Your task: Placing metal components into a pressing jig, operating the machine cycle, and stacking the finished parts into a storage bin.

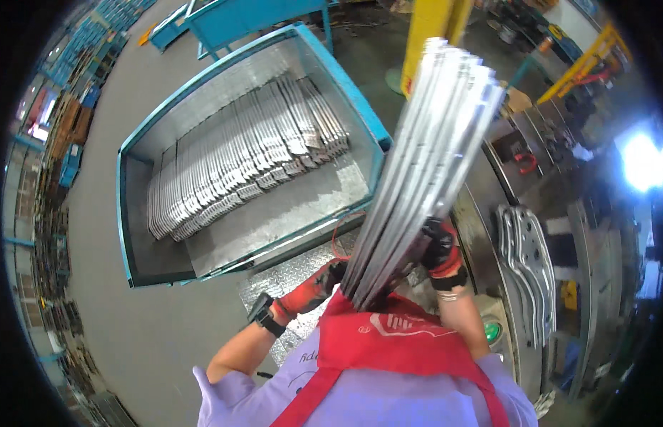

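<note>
A thick stack of long, silvery metal strips (424,156) stands tilted in front of my chest, its lower end against my red apron (388,341). My right hand (440,250), in a red and black glove, grips the stack along its right side. Low on the left side, my left hand (323,285), gloved alike, closes on its edge; the fingertips are partly hidden. To the left, a blue-rimmed metal bin (274,245) contains rows of similar strips (235,146) packed side by side.
On the right, curved metal parts (527,270) with holes lie on a machine bench (481,206). A green button (492,331) is beside my right forearm. A yellow post (431,28) rises behind the stack. Textured metal plate (292,263) covers part of the floor.
</note>
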`<action>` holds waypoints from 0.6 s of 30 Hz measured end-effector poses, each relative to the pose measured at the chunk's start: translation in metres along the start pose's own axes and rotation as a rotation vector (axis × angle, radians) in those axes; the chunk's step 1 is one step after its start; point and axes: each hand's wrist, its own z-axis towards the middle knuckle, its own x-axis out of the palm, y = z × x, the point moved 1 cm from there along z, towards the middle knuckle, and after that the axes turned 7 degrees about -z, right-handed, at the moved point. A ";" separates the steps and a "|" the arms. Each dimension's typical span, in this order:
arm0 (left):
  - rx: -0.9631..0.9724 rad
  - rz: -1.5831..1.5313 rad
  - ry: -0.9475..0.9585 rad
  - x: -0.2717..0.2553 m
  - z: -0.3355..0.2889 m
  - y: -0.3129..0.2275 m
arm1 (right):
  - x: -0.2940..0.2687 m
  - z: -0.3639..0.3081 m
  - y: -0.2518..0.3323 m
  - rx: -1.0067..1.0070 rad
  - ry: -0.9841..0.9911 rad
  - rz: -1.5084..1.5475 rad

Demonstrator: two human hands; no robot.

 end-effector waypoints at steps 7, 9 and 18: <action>-0.219 -0.754 -0.177 -0.033 -0.004 0.069 | 0.119 0.034 -0.140 0.478 0.398 0.386; -0.247 -0.743 -0.259 -0.033 0.008 0.075 | 0.130 0.032 -0.181 0.395 0.530 0.202; -0.228 -1.304 -0.114 -0.052 0.051 0.058 | 0.149 0.107 -0.152 0.445 0.513 0.184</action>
